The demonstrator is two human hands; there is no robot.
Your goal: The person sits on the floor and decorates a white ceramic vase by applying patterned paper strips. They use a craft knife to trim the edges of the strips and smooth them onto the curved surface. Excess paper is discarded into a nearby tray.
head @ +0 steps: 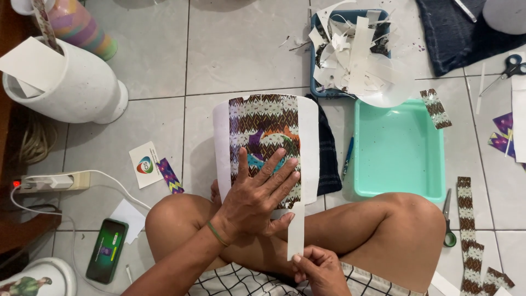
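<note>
A white vase-shaped object (310, 143) lies on my lap, covered in front by a brown patterned paper (263, 112) with purple, orange and teal shapes. My left hand (257, 194) lies flat on that paper, fingers spread, pressing it down. Lower down, my right hand (318, 268) pinches the bottom end of a white backing strip (296, 233) that hangs from under the paper's lower right edge. I sit cross-legged on a tiled floor.
A mint tray (399, 151) sits right of the vase, behind it a blue tray (320, 87) full of paper scraps. Scissors (448, 222) and patterned strips (467, 211) lie at right. At left are a white vase (66, 87), a power strip (49, 182) and a phone (107, 250).
</note>
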